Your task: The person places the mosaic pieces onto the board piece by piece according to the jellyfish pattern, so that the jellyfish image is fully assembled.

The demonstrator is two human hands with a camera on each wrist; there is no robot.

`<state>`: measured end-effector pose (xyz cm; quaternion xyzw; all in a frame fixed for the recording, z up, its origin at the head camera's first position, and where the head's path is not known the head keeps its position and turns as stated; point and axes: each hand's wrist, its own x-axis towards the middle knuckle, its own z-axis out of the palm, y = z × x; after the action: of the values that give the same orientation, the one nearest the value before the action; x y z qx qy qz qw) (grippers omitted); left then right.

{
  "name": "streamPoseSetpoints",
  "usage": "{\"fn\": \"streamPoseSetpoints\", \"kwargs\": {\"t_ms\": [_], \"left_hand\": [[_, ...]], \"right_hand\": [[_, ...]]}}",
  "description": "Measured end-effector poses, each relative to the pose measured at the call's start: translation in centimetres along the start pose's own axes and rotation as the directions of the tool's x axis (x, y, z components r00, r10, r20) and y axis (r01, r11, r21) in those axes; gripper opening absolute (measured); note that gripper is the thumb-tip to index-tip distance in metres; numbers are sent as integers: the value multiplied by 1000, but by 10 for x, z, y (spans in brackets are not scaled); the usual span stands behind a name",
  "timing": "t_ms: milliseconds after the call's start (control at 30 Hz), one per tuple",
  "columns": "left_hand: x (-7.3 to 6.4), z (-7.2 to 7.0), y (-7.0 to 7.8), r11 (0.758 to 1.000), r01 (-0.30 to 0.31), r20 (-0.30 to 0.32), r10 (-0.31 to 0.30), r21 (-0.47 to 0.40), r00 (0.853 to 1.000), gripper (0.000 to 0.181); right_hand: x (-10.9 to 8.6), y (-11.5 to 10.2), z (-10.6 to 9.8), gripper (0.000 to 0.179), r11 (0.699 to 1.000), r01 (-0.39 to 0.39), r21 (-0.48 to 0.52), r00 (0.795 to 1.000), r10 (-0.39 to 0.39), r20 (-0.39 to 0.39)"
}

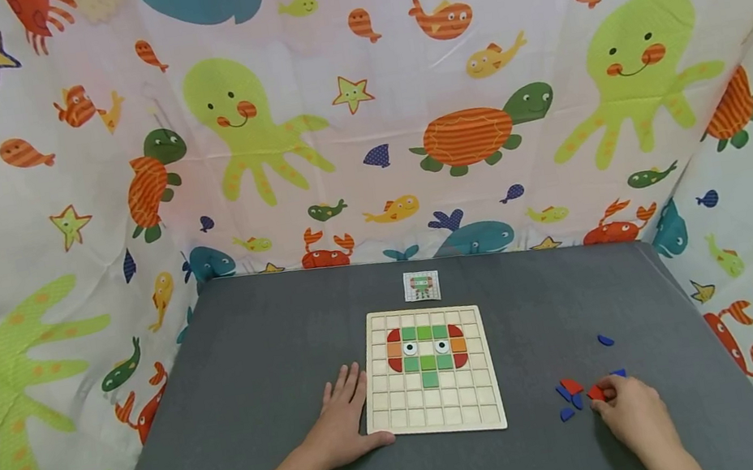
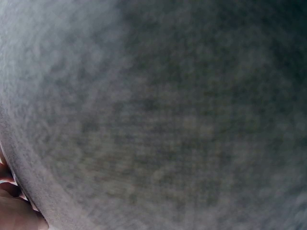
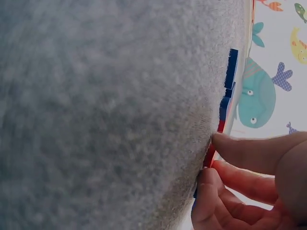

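A square wooden grid board (image 1: 442,414) lies on the table, bearing a pattern of green, red and orange tiles and two eye tiles. My left hand (image 1: 343,421) rests at its left side, fingers spread, thumb at the lower left corner. To the right, my right hand (image 1: 634,412) pinches a red tile (image 1: 596,393) between thumb and fingers, low at the tabletop. That red tile (image 3: 209,154) shows between the fingertips in the right wrist view. Beside it lie another red tile (image 1: 571,386) and several blue pieces (image 1: 568,414). The left wrist view shows mostly blurred grey cloth.
A small picture card (image 1: 422,286) with a coloured figure lies just behind the board. One blue piece (image 1: 606,340) sits apart, farther back on the right. The grey table (image 1: 272,325) is bounded by a sea-animal curtain (image 1: 318,55) at the back and sides.
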<state>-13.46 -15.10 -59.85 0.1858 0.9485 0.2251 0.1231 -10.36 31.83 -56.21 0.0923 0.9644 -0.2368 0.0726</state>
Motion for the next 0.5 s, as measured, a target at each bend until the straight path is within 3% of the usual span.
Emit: {"fn": "streamPoseSetpoints", "kwargs": {"t_ms": [333, 500], "left_hand": [[0, 0, 0, 1000, 5, 10, -5, 6, 1000, 118], [0, 0, 0, 1000, 8, 15, -8, 13, 1000, 119]], "right_hand": [[2, 4, 2, 18, 994, 102, -35, 995, -103, -7], [3, 3, 1, 20, 991, 123, -47, 992, -123, 1]]}}
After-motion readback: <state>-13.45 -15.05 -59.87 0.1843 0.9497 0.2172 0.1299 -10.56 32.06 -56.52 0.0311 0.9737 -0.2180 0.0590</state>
